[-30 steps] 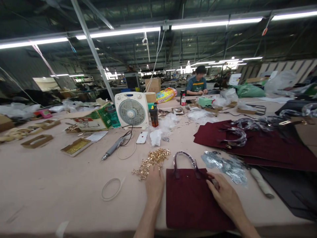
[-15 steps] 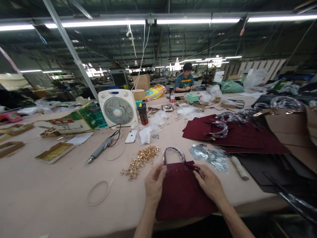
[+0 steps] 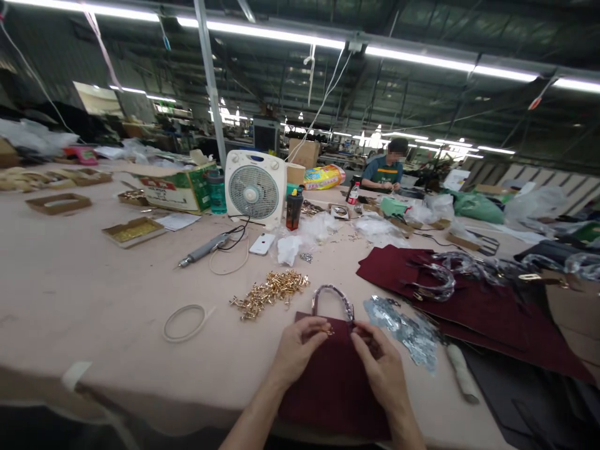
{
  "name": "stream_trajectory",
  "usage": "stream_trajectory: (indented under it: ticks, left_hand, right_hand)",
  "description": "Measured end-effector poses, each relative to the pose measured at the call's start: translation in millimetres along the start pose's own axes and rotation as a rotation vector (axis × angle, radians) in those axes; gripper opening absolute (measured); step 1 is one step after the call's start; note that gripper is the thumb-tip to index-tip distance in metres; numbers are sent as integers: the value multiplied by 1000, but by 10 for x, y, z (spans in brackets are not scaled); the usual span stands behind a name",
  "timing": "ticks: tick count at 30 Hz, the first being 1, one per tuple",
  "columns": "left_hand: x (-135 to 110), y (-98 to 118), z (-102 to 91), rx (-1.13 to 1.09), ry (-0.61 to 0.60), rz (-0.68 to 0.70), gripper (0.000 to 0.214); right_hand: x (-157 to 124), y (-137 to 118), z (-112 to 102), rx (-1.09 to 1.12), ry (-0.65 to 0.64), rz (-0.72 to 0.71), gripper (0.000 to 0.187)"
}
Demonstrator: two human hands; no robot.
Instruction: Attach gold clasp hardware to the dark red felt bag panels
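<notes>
A dark red bag panel (image 3: 335, 390) lies in front of me at the table edge, its plastic-wrapped handle (image 3: 330, 289) arching away from its top edge. My left hand (image 3: 300, 350) is over the panel's upper left, thumb and fingers pinched on small gold metal fasteners (image 3: 330, 330). At the handle's right end, my right hand (image 3: 380, 357) has its fingers closed on the handle's base; the fingertips are partly hidden. A heap of gold metal fasteners (image 3: 272, 292) lies beyond my left hand. Flat silver metal plates (image 3: 403, 331) are spread beyond my right hand.
An electric screwdriver (image 3: 204, 250), a phone (image 3: 262, 244) and a fan (image 3: 255, 187) stand or lie farther back. Stacked dark red panels (image 3: 473, 306) and a pale roll (image 3: 462, 373) are on the right. A clear tubing loop (image 3: 184, 323) lies left. Another person (image 3: 383, 172) sits across the table.
The view has swung left. My left hand has moved inward over the panel and now shows gold fasteners at its fingertips. My right hand has shifted to the handle's right base.
</notes>
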State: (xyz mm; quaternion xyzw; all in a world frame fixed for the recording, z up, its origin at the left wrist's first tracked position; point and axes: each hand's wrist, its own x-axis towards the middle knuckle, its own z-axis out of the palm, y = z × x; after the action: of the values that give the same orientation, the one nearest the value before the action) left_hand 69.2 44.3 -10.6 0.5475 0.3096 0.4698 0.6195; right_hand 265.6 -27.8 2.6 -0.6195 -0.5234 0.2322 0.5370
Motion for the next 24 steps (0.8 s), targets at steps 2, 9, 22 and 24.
stream_trajectory:
  ticks: [2, 9, 22, 24]
  left_hand:
    - [-10, 11, 9, 2, -13, 13, 28]
    - [-19, 9, 16, -7, 18, -4, 30]
    - [-33, 94, 33, 143, -91, 45, 24]
    - [-32, 68, 26, 146, -89, 43, 25]
  right_hand:
    - [11, -114, 154, 53, -156, -40, 41]
    - [19, 6, 389, 213, -269, 4, 45]
    - [42, 20, 293, 268, -293, 88, 35]
    - [43, 34, 274, 287, -285, 96, 34]
